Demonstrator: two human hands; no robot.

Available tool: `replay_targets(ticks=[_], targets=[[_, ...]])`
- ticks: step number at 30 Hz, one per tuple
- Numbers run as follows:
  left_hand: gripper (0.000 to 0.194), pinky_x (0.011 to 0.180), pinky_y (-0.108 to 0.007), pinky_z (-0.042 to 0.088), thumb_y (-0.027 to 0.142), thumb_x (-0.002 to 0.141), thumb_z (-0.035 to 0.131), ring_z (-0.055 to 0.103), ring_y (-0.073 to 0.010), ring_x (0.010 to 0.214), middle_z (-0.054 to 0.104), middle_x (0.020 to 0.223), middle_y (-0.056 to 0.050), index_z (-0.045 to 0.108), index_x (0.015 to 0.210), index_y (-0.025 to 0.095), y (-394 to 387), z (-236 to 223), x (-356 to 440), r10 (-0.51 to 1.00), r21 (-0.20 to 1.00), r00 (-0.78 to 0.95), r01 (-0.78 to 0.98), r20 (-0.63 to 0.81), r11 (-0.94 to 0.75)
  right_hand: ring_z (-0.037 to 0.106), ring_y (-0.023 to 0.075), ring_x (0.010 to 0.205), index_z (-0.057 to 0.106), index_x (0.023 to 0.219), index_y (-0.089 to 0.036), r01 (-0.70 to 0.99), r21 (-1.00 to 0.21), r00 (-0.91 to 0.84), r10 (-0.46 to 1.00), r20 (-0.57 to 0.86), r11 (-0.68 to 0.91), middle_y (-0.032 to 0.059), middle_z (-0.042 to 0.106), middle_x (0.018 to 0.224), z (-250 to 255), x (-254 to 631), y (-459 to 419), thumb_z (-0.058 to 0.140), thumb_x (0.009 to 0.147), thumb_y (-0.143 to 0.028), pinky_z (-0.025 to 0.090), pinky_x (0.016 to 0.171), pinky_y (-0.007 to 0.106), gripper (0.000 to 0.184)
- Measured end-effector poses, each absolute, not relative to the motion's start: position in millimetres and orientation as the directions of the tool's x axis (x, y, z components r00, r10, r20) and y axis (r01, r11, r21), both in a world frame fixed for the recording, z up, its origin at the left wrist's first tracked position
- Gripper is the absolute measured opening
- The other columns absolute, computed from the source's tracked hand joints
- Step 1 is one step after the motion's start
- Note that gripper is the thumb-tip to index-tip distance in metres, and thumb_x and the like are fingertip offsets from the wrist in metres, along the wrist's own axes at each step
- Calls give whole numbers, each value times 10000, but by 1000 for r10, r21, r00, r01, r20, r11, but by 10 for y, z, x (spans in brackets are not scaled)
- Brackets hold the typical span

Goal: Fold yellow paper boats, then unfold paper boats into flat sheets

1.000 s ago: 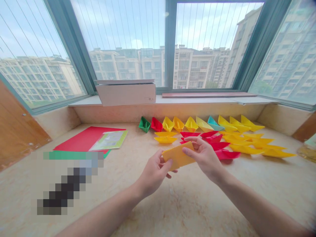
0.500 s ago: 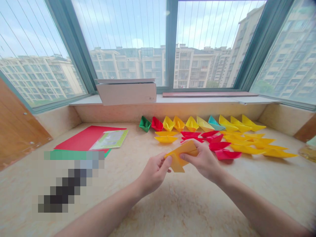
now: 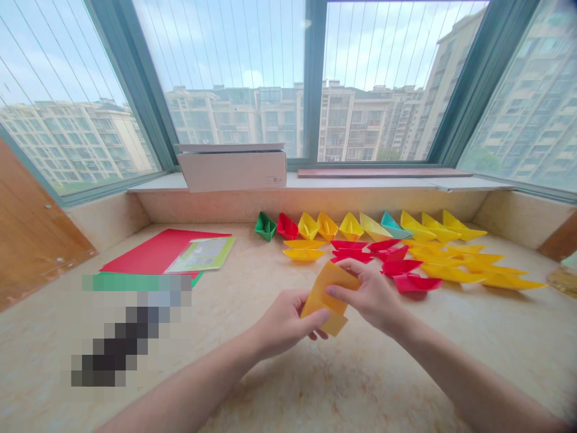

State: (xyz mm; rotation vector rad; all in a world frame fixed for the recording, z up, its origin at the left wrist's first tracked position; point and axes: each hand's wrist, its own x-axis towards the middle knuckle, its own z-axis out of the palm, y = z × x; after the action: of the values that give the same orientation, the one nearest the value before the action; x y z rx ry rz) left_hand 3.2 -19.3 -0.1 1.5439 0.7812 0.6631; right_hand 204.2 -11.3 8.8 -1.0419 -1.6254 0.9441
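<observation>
A folded piece of orange-yellow paper [image 3: 325,293] is held above the counter between both hands. My left hand [image 3: 291,322] grips its lower left part, thumb on the front and fingers partly hidden behind. At the upper right edge, my right hand [image 3: 365,291] pinches the paper with its thumb across the face. A flap sticks out at the lower end. Just beyond the hands lie red paper boats [image 3: 415,282] and a yellow paper boat [image 3: 303,251].
A back row holds a green boat [image 3: 265,227], a blue boat [image 3: 395,225] and several others. More yellow boats [image 3: 511,279] lie right. Red paper sheets [image 3: 144,255] and a plastic packet [image 3: 201,255] lie left, near a pixelated patch. A white box [image 3: 232,170] stands on the sill.
The folded paper has turned steeper, its lower end now nearer me. My left hand has shifted slightly down, its thumb now stretched further across the paper. The boats have not moved.
</observation>
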Motion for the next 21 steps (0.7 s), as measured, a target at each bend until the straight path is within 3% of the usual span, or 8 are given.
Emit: replay_targets(ticks=[7,11,14,17,21], targets=[[366,526,-235,509,467,861,655,706,-183,646,716,791,-87,677,944,111,-157,-78,86,842,998,536,46,-60,43,715,243,913,702,1160,-297,441,-754,-74,857,509,486,28,763,1050,-73,2003,-153,688,856,-268,567,833,399,306],[381,535,-244,524,484,853,668,728,-205,677,723,816,-87,641,971,122,-167,-72,103,849,999,526,3,-45,52,712,249,974,700,1202,-325,479,-524,-303,693,654,704,47,742,1161,-77,2050,-153,568,939,-212,557,855,432,315],[411,531,-247,527,501,858,660,733,-213,669,723,819,-87,613,1015,124,-176,-57,107,863,1000,504,-20,-7,20,667,264,1114,657,1272,-331,447,-382,-459,574,678,809,60,643,1342,-71,2064,-164,543,944,-165,519,944,476,385],[406,536,-247,530,490,873,647,736,-213,671,728,840,-96,596,1030,119,-186,-32,107,875,1000,483,-11,19,-16,600,285,1226,609,1331,-324,477,-348,-506,575,643,808,73,553,1442,-89,2055,-182,547,923,-131,481,1009,517,456],[385,544,-249,537,481,887,633,741,-217,693,727,899,-114,587,1000,117,-202,-19,100,863,998,504,1,50,-58,553,297,1280,573,1373,-290,509,-386,-509,631,586,769,107,503,1483,-101,2036,-203,526,929,-130,483,1024,519,474]])
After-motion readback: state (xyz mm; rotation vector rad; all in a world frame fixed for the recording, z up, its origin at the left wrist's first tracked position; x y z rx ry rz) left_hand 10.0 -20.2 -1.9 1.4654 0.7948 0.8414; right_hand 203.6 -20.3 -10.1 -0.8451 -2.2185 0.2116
